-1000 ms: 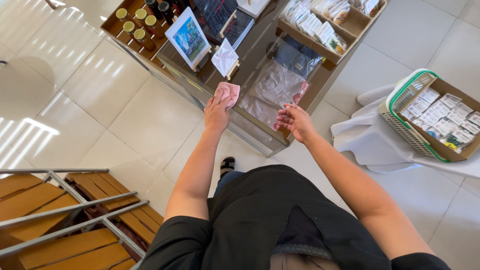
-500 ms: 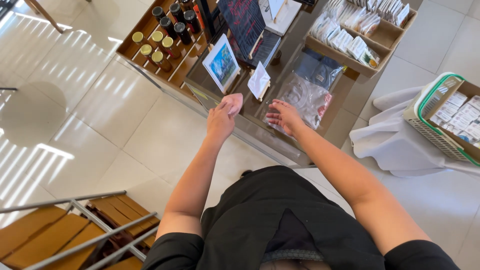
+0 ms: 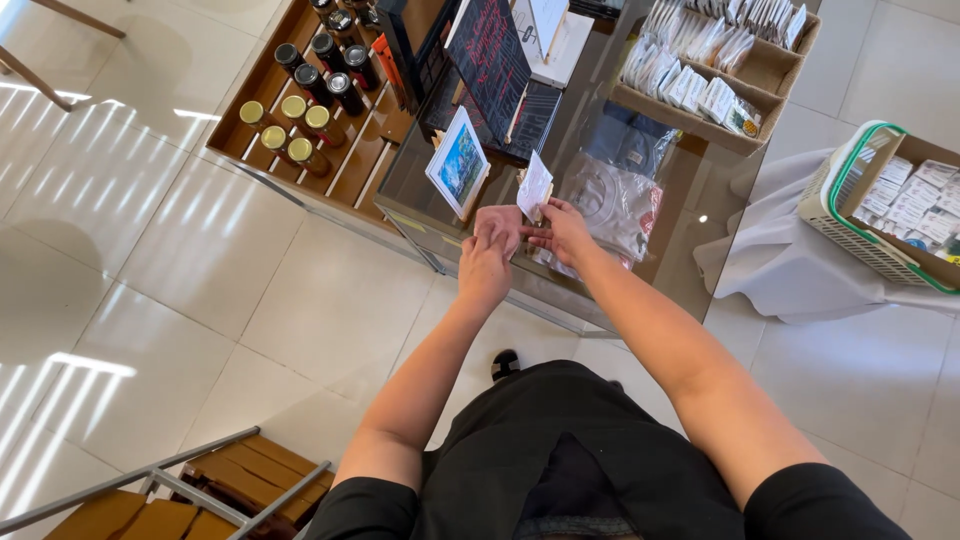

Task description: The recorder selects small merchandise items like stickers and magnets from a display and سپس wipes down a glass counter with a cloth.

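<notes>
A small pink flat packet (image 3: 497, 226) is sitting pinched in the left hand (image 3: 487, 262) over the near edge of the glass-topped display counter (image 3: 690, 200), the right hand (image 3: 562, 232) touching it from the right, fingers closing on its edge.

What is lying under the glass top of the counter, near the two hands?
Under the glass counter top lie folded garments in clear bags: a pale grey one and a dark blue one. The right hand and left hand cover the near edge, so anything there is hidden.
</notes>
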